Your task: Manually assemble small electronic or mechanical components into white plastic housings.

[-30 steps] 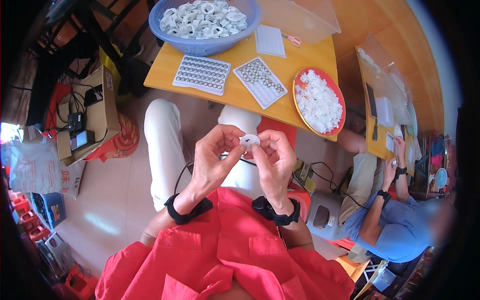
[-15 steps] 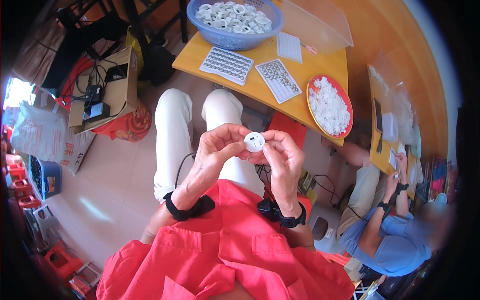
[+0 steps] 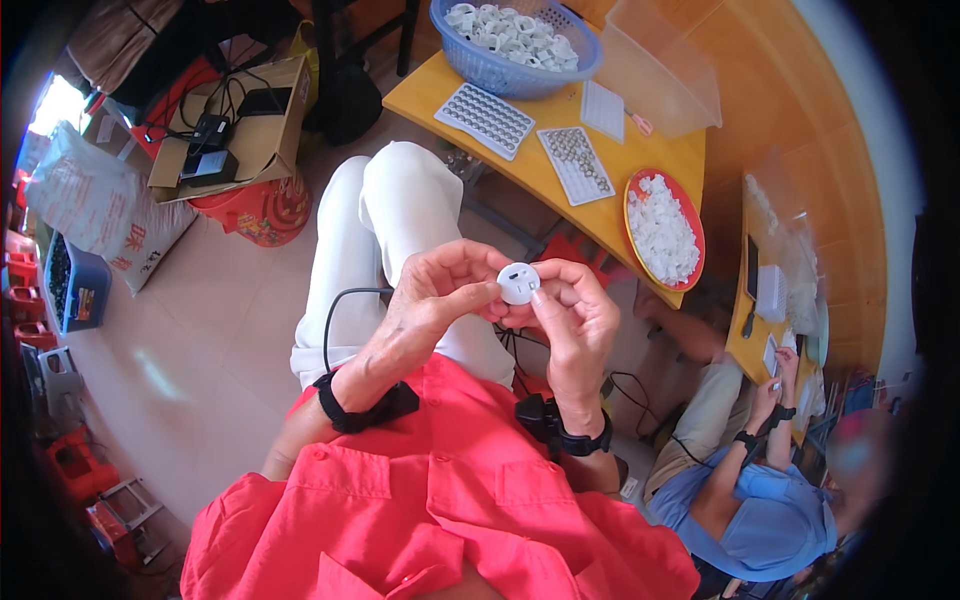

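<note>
The person's left hand (image 3: 438,288) is closed at the fingertips, pinching a small, round, white disc (image 3: 517,281) with a dark slot between thumb and fingers at its nine o'clock edge. The right hand (image 3: 577,318) grips the same disc, its thumb pressing at about four o'clock and its fingers curled behind. The disc is held face up above the lap, over white trousers (image 3: 405,190).

At twelve o'clock from the disc, a blue plastic basket (image 3: 505,77) full of white ring-like parts stands on a yellow wooden table (image 3: 428,97). Just below it, towards eleven o'clock, lies a white tray (image 3: 476,138) with rows of round pieces; at one o'clock, a second white tray (image 3: 575,192) is partly filled with metallic round pieces. A red, yellow-rimmed plate (image 3: 687,203) heaped with small white pieces sits at two o'clock.
</note>
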{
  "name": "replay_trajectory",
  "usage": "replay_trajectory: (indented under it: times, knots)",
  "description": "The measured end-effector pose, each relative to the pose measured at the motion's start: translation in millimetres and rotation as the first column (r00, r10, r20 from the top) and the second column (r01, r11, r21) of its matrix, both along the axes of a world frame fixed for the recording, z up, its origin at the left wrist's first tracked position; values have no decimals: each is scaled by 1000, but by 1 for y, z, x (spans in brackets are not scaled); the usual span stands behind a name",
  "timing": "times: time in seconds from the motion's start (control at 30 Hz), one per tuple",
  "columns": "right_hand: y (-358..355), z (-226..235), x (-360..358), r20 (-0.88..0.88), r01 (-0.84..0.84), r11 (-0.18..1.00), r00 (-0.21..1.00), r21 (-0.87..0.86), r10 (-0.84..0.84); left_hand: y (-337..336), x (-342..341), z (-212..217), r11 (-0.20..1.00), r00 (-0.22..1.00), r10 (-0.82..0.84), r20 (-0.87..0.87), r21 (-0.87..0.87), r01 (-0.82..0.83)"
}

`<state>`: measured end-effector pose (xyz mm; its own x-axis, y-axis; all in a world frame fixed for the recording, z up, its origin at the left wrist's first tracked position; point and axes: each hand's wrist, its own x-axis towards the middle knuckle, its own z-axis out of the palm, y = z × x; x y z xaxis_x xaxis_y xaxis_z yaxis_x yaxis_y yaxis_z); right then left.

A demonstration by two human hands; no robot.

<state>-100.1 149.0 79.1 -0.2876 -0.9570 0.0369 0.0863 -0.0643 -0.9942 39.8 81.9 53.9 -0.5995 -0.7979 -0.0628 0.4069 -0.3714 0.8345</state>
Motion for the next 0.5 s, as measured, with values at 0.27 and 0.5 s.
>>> replay_trajectory:
  times: [0.27,0.5]
  knots:
    - [10,5,8,-72,48,998,996,-28,-50,15,5,9,998,999,8,33,-68,-6]
    - [23,1,18,-340,83,960,924,-268,-175,21,11,5,917,999,28,23,-398,-17]
